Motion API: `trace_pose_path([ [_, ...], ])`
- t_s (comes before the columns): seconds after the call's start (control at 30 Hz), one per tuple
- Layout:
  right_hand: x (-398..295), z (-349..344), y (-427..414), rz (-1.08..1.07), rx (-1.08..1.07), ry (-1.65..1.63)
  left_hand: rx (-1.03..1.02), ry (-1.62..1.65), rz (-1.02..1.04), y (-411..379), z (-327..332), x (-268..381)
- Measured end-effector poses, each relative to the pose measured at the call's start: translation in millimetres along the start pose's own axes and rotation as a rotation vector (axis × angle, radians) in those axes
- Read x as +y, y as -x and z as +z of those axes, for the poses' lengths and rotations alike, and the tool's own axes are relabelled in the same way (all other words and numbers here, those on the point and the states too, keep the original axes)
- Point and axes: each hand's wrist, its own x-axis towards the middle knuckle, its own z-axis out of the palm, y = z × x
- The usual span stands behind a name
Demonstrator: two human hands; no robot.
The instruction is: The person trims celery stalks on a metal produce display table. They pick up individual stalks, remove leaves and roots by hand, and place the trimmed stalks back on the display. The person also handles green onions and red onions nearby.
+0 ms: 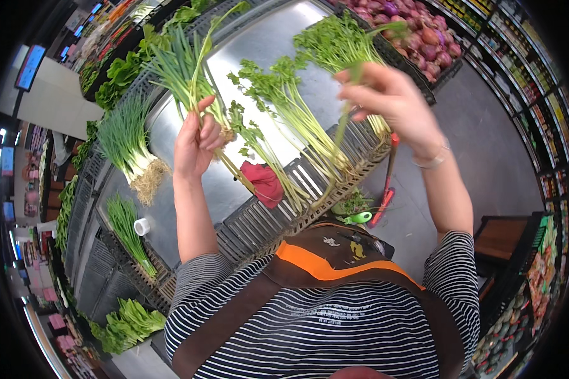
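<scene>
My left hand is closed around a few long pale-green stalks, which stick out above and below the fist. My right hand, blurred, is raised at the right with a thin green leaf or stalk at its fingers; its exact grip is unclear. Between and below the hands, leafy celery-like bunches lie with their root ends on a black slatted plastic crate. A larger leafy bunch lies behind the right hand. Green onions lie behind the left hand. A dark red cloth rests at the crate's edge.
On the metal table are rooted scallions, a bunch of thin chives and a white tape roll. Red onions fill a crate at the upper right. A green-handled tool and a red-handled implement are near my apron.
</scene>
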Motion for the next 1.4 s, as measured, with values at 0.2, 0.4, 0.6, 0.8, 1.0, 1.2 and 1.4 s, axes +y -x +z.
trace_pose_path([
  [0.2, 154.1, 107.7, -134.4, 0.230, -0.354, 0.201, 0.039, 0.086, 0.097, 35.3, -26.4, -0.8],
  [0.4, 252.2, 175.4, -181.8, 0.044, -0.299, 0.605, 0.112, 0.175, 0.146, 68.4, -37.0, -6.1],
  [0.6, 257.3, 138.7, -165.6, 0.286, -0.315, 0.258, 0.094, 0.260, 0.131, 65.0, -50.7, -29.9],
  [0.8, 204.1, 112.3, -128.8, 0.372, -0.172, -0.091, 0.006, 0.322, 0.046, 33.3, -37.9, -58.9],
  [1.0, 139.4, 103.8, -110.2, 0.181, -0.118, -0.299, -0.131, 0.361, -0.105, 8.8, -20.5, -90.7],
  [1.2, 120.3, 83.7, -106.9, 0.066, 0.051, -0.366, -0.234, 0.340, -0.214, -3.3, -7.7, -109.6],
  [1.4, 117.8, 65.4, -103.0, -0.048, 0.199, -0.439, -0.270, 0.330, -0.264, -11.2, -7.4, -127.3],
])
